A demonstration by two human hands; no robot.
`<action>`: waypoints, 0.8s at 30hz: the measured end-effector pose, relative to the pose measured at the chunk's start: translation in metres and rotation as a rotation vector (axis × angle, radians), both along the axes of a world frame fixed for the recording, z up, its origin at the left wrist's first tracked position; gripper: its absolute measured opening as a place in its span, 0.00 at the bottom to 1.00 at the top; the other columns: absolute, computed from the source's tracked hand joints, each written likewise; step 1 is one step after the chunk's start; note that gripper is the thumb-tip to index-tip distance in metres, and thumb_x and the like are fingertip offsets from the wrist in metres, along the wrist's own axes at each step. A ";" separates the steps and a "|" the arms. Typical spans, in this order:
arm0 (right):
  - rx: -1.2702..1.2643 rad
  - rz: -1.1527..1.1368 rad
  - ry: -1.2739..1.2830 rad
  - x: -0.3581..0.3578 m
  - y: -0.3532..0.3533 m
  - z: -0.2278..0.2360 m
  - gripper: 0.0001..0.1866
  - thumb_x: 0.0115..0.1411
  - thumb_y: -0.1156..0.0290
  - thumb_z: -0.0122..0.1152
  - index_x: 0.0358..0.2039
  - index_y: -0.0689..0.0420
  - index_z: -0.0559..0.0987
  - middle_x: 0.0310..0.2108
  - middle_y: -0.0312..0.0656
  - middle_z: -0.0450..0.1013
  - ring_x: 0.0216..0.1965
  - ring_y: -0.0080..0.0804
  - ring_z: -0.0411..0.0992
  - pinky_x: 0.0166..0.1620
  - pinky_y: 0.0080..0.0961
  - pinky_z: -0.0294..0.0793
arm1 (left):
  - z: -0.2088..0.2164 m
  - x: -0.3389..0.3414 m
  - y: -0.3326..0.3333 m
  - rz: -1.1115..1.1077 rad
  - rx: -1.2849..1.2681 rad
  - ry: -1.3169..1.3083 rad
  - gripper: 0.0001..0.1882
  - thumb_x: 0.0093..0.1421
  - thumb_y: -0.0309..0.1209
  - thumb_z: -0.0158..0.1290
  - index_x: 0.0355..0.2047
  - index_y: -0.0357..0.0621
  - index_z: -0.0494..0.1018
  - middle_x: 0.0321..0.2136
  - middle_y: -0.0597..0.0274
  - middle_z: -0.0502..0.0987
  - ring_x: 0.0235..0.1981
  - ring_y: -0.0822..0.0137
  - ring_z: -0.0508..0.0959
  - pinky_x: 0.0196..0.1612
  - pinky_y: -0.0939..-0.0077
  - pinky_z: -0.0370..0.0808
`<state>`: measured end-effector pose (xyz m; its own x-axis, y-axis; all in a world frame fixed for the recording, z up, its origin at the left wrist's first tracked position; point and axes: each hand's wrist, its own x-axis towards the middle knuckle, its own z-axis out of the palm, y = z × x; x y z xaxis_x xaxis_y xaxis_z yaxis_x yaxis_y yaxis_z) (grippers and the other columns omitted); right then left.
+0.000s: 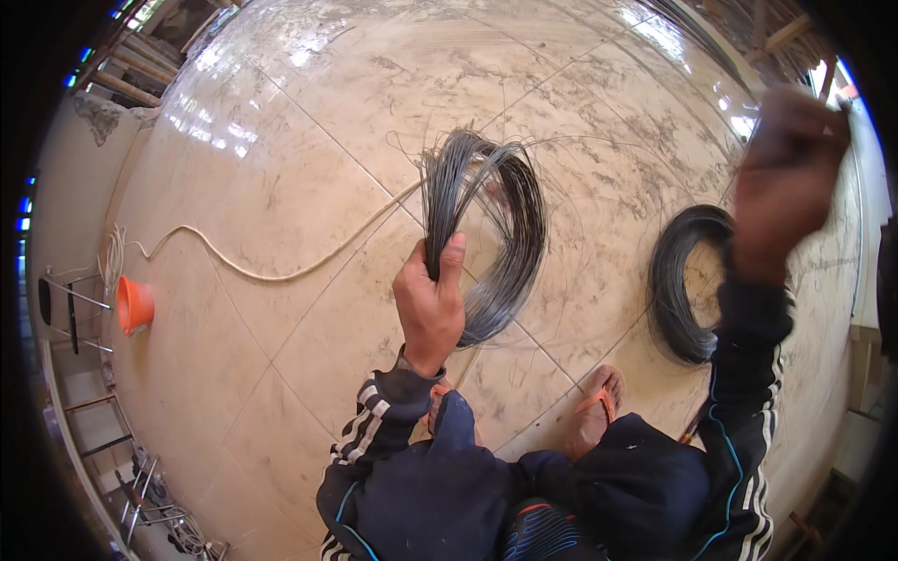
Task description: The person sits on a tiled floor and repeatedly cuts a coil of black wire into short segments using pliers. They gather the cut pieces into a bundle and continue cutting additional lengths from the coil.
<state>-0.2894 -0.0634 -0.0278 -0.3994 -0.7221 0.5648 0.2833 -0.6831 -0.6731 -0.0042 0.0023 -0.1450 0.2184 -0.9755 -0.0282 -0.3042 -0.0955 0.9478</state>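
Note:
My left hand (431, 304) grips a thick coil of thin dark metal wire (526, 224) by its left side, thumb over the strands. The coil is held up above the tiled floor, and a few loose strands stick out at its top. My right hand (790, 178) is raised high on the right, blurred by motion, with the fingers curled in. Whether a wire end is in it I cannot make out. Below and left of that hand a second coil of dark wire (666, 280) lies on the floor, partly covered by my right forearm.
A cream cable (281, 279) winds across the tiles (309, 374) from the left wall and passes behind the held coil. At the far left stand an orange bucket (136, 306) and metal-legged stools (75, 304). My sandalled feet (599, 402) are just below the coils. Wooden poles (786, 35) line the upper right.

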 end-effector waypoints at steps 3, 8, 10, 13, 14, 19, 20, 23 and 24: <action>0.433 0.103 0.270 0.028 0.001 -0.081 0.07 0.70 0.71 0.44 0.46 0.57 0.68 0.21 0.33 0.65 0.16 0.19 0.59 0.21 0.19 0.59 | 0.001 0.014 -0.009 -0.016 -0.109 0.041 0.22 0.65 0.46 0.53 0.31 0.35 0.75 0.17 0.72 0.63 0.20 0.77 0.60 0.22 0.74 0.59; 0.104 -0.021 -0.222 -0.158 -0.006 -0.020 0.06 0.70 0.72 0.41 0.37 0.58 0.66 0.20 0.33 0.59 0.17 0.21 0.56 0.21 0.20 0.59 | 0.013 0.063 -0.014 0.179 0.031 0.229 0.21 0.65 0.44 0.53 0.34 0.32 0.74 0.17 0.74 0.66 0.18 0.79 0.60 0.20 0.79 0.57; -0.011 -0.072 -0.328 -0.241 0.019 0.006 0.08 0.70 0.72 0.39 0.34 0.59 0.65 0.19 0.34 0.57 0.17 0.22 0.54 0.21 0.20 0.58 | 0.005 0.074 -0.023 0.198 -0.013 0.205 0.22 0.65 0.43 0.53 0.36 0.29 0.75 0.17 0.72 0.67 0.17 0.79 0.58 0.19 0.78 0.55; -0.086 -0.061 -0.506 -0.274 0.047 -0.021 0.12 0.70 0.72 0.37 0.29 0.60 0.63 0.18 0.34 0.54 0.17 0.23 0.52 0.22 0.21 0.58 | -0.009 0.089 -0.028 0.250 -0.118 0.078 0.23 0.66 0.41 0.52 0.36 0.25 0.74 0.17 0.71 0.68 0.18 0.78 0.58 0.19 0.77 0.55; -0.084 -0.045 -0.558 -0.269 0.055 -0.039 0.13 0.70 0.73 0.36 0.27 0.61 0.62 0.18 0.34 0.53 0.17 0.24 0.52 0.22 0.21 0.58 | -0.009 0.092 -0.031 0.275 -0.151 0.073 0.22 0.66 0.41 0.52 0.35 0.27 0.74 0.16 0.72 0.67 0.17 0.79 0.57 0.19 0.78 0.54; 0.220 -0.665 0.260 -0.279 0.054 -0.092 0.06 0.67 0.73 0.47 0.41 0.62 0.66 0.21 0.35 0.57 0.21 0.25 0.55 0.28 0.25 0.64 | 0.010 0.098 -0.031 0.330 -0.072 0.296 0.16 0.66 0.41 0.52 0.25 0.46 0.68 0.12 0.78 0.54 0.09 0.84 0.51 0.11 0.82 0.46; 0.190 -0.507 0.251 -0.264 0.053 -0.087 0.09 0.67 0.72 0.48 0.45 0.61 0.67 0.22 0.36 0.59 0.22 0.26 0.58 0.31 0.26 0.66 | 0.010 0.101 -0.032 0.378 -0.088 0.328 0.16 0.66 0.41 0.52 0.24 0.49 0.66 0.12 0.79 0.52 0.07 0.84 0.50 0.10 0.83 0.45; 0.034 0.047 0.069 -0.146 0.066 -0.055 0.11 0.70 0.69 0.46 0.49 0.59 0.66 0.25 0.37 0.65 0.27 0.27 0.64 0.36 0.31 0.72 | 0.025 0.125 -0.031 0.402 -0.055 0.412 0.14 0.66 0.40 0.53 0.25 0.50 0.66 0.11 0.80 0.53 0.08 0.84 0.50 0.10 0.83 0.44; 0.057 0.007 0.135 -0.112 0.072 -0.055 0.12 0.70 0.69 0.45 0.50 0.59 0.66 0.25 0.38 0.65 0.27 0.27 0.65 0.36 0.31 0.72 | 0.033 0.129 -0.028 0.421 -0.055 0.432 0.14 0.66 0.40 0.53 0.25 0.50 0.66 0.11 0.80 0.53 0.08 0.85 0.50 0.10 0.83 0.43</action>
<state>-0.4015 0.0082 -0.0829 -0.3174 -0.7572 0.5708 0.1916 -0.6407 -0.7435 0.1251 -0.0253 -0.1122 0.5661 -0.8100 -0.1529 0.1629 -0.0718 0.9840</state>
